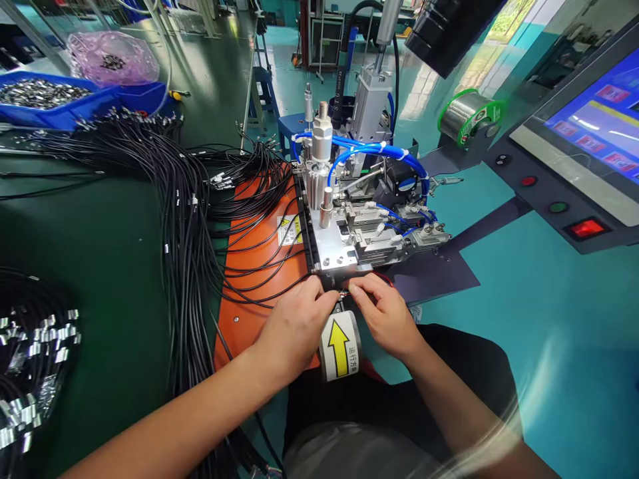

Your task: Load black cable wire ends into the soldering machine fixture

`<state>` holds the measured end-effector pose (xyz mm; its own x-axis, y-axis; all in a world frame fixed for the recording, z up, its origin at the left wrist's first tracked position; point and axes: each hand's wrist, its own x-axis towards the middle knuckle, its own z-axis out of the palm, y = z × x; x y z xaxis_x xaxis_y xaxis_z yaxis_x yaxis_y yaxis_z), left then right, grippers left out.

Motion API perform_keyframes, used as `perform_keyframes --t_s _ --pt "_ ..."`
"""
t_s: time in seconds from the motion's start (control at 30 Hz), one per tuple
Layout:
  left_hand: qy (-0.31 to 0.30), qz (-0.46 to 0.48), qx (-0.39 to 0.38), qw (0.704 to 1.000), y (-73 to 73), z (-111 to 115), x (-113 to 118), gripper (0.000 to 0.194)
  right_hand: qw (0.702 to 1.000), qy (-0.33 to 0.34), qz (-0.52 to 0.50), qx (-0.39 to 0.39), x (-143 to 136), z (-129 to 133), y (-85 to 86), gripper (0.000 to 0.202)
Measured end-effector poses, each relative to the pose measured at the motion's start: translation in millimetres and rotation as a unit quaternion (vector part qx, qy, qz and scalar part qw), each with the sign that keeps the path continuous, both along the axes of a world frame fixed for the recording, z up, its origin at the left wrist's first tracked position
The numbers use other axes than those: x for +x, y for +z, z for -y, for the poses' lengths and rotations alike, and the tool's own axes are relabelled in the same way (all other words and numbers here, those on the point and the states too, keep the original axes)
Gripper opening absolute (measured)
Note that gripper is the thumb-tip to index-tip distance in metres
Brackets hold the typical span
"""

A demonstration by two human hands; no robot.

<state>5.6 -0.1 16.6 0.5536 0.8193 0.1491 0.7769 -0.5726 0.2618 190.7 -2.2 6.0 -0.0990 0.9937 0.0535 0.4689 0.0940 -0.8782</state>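
My left hand (294,322) is closed in a pinch at the front edge of the bench machine (327,233). Facing it, my right hand (387,316) has its thumb and index finger pinched together. A small shiny metal connector (343,293) shows between the two sets of fingertips; its details are too small to make out. Just below sits a white round label (340,346) with a yellow arrow on the machine's front. Several black cables (249,279) run over the orange plate (244,332) toward the machine's left side, close to my left hand.
A thick bundle of black cables (184,266) hangs across the green table (124,266). Blue bins (44,116) of metal parts stand at the far left, beside a pink plastic bag (112,56). A solder spool (464,118) and a control panel (559,173) are at right.
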Motion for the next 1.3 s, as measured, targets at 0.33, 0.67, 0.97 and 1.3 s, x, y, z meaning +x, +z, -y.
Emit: perform_keyframes --t_s 0.33,0.67,0.97,1.3 --pt "0.002 0.002 -0.003 1.0 -0.2 -1.2 0.6 0.026 0.999 -0.039 0.017 0.016 -4.1 -1.0 -3.1 0.018" --pt "0.008 -0.022 -0.002 1.0 2.6 0.7 0.1 0.027 0.992 -0.052 -0.044 -0.106 -2.8 -5.2 -11.8 0.026" --pt "0.004 -0.025 -0.013 1.0 6.2 -1.5 0.1 0.026 0.992 -0.065 -0.023 -0.103 -10.6 -2.3 -7.4 0.028" --pt "0.006 -0.065 -0.019 0.998 22.2 -6.9 -12.9 0.019 0.994 -0.073 -0.026 -0.077 -14.0 -0.9 -20.3 0.026"
